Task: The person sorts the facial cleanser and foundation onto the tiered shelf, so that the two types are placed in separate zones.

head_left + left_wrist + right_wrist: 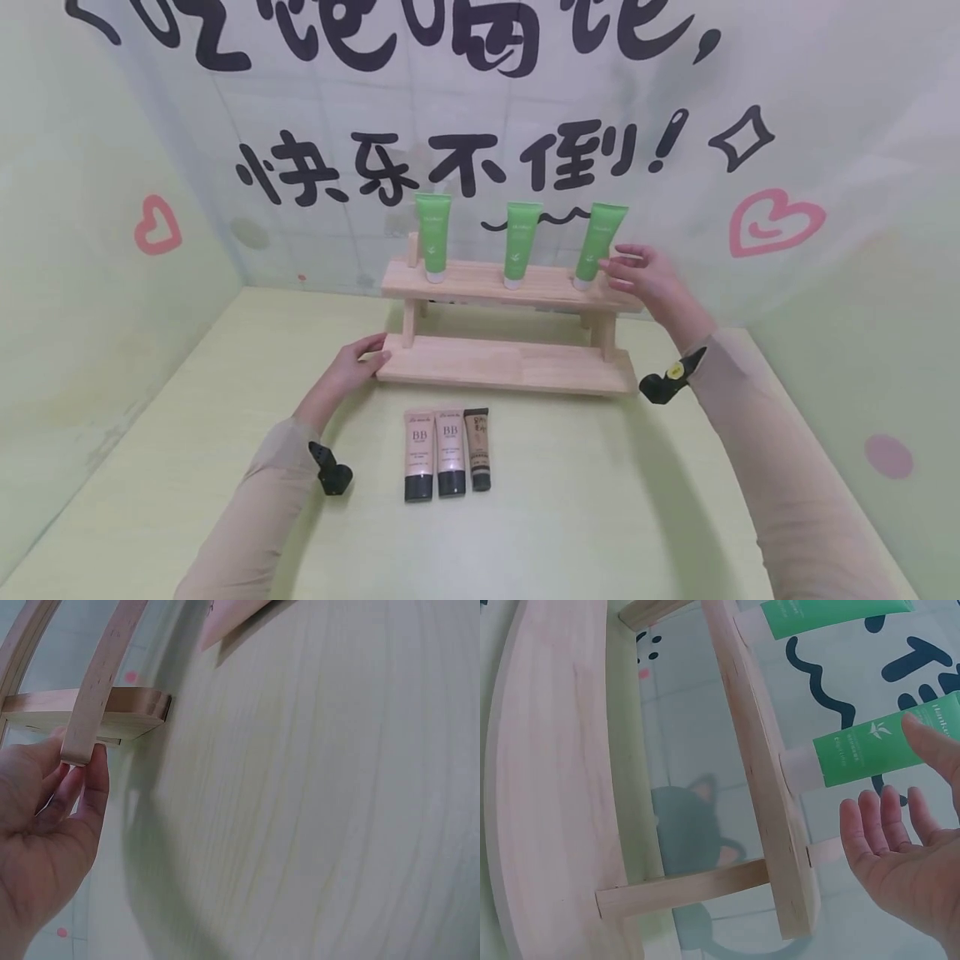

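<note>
A two-step wooden display rack [506, 365] stands on the table near the back wall. My left hand [351, 368] grips the left end of its lower board, thumb on one face and fingers on the other. Three green squeeze tubes stand on their white caps along the upper board: one at the left [434, 235], one in the middle [521, 240] and one at the right [600, 242]. Beside that right tube is my right hand [647, 279]. In the right wrist view its thumb [930, 746] overlaps the tube [870, 751], while the other fingers are spread apart from it.
Before the rack, two pink BB cream tubes [419, 450] [451, 450] and a narrower brown tube [478, 446] with black ends lie side by side on the pale table [540, 517]. A printed wall cloth [375, 108] hangs close behind the rack.
</note>
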`<state>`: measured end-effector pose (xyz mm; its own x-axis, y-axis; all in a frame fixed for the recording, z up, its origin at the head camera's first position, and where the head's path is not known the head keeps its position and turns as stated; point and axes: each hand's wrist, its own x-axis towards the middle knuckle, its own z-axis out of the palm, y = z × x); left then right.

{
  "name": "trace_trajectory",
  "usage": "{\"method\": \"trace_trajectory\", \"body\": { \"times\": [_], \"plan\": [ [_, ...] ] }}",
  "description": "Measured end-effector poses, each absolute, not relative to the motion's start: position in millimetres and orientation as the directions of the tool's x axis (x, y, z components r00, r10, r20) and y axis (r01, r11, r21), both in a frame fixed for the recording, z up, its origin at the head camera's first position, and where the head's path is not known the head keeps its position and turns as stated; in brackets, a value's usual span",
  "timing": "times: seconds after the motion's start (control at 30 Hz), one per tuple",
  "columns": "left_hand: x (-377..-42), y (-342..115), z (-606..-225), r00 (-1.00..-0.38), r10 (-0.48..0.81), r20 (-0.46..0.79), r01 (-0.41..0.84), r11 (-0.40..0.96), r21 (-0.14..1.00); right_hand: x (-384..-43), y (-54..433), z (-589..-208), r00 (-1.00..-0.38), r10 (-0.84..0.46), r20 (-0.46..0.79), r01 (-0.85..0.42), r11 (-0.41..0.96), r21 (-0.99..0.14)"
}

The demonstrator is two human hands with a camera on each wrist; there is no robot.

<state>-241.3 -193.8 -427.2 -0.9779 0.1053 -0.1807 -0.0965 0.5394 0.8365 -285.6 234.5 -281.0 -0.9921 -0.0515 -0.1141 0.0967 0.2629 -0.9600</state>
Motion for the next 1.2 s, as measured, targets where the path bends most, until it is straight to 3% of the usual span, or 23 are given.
{"method": "trace_trajectory", "body": {
  "times": [0.7, 1.2],
  "plan": [
    [-237.3, -194.8, -429.0, -0.975, 0.103, -0.195, -0.110, 0.539, 0.835, -269.4, 239.2, -297.3, -0.967, -0.149, -0.206, 0.127, 0.420, -0.899],
    [-239.9, -195.2, -428.2, -0.975, 0.117, -0.188, -0.098, 0.531, 0.842, -263.5, 234.5, -304.8, -0.945, -0.258, -0.201, 0.098, 0.364, -0.926]
  ]
}}
